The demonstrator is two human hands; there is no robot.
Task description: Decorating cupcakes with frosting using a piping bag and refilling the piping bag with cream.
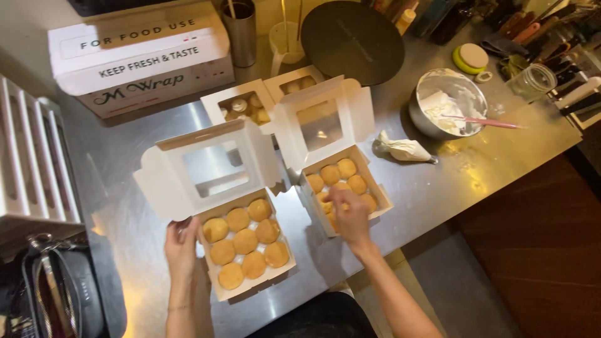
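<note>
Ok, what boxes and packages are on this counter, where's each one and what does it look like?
Wrap carton: back left, long, white with tan panels.
Left pastry box: near the left hand, white, window lid raised.
Right pastry box: under the right hand, same kind.
Closed window boxes: behind, white.

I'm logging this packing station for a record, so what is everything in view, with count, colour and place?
Open window boxes: two, white, holding golden round pastries, table front.
Closed window boxes: two, white, behind the open ones.
Piping bag: one, white, right of the boxes.
Mixing bowl: one, steel, holding white cream and a pink spatula, right rear.
Round lid: one, black, rear centre.
Wrap carton: one, white, rear left.
Glass jar: one, clear, far right.
Table: one, steel.
Left hand: on the near box's left edge.
Right hand: reaching into the right open box.
</note>
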